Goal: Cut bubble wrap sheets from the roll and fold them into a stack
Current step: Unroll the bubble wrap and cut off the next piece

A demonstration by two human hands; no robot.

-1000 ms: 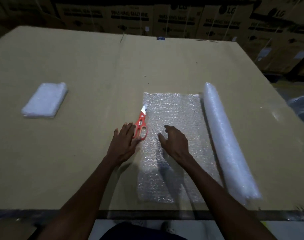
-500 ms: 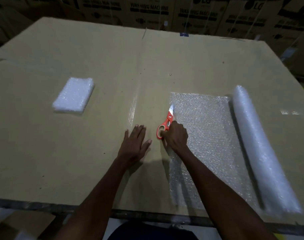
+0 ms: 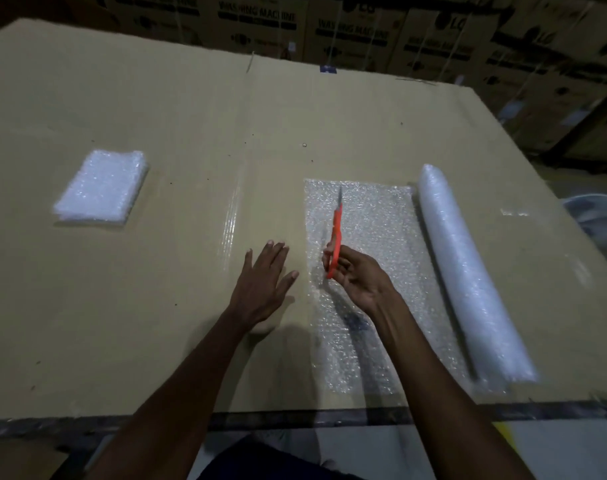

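Note:
A roll of bubble wrap point(image 3: 468, 271) lies on the right of the cardboard-covered table point(image 3: 156, 306), with a flat unrolled sheet point(image 3: 374, 237) spread to its left. My right hand point(image 3: 357, 275) grips the handles of orange scissors point(image 3: 336, 233), lifted above the sheet with the blades pointing away from me. My left hand point(image 3: 264, 282) lies flat on the table, fingers straight, just left of the sheet's edge. A folded stack of bubble wrap point(image 3: 102, 187) sits at the far left.
Brown washing machine cartons point(image 3: 329, 26) line the back behind the table. A strip of clear tape point(image 3: 231, 220) runs along the cardboard seam left of my left hand. The table's front edge point(image 3: 295, 415) is close to my body.
My right hand has taken the scissors off the table and lifted them over the sheet. My left hand let go of them and now rests flat beside the sheet.

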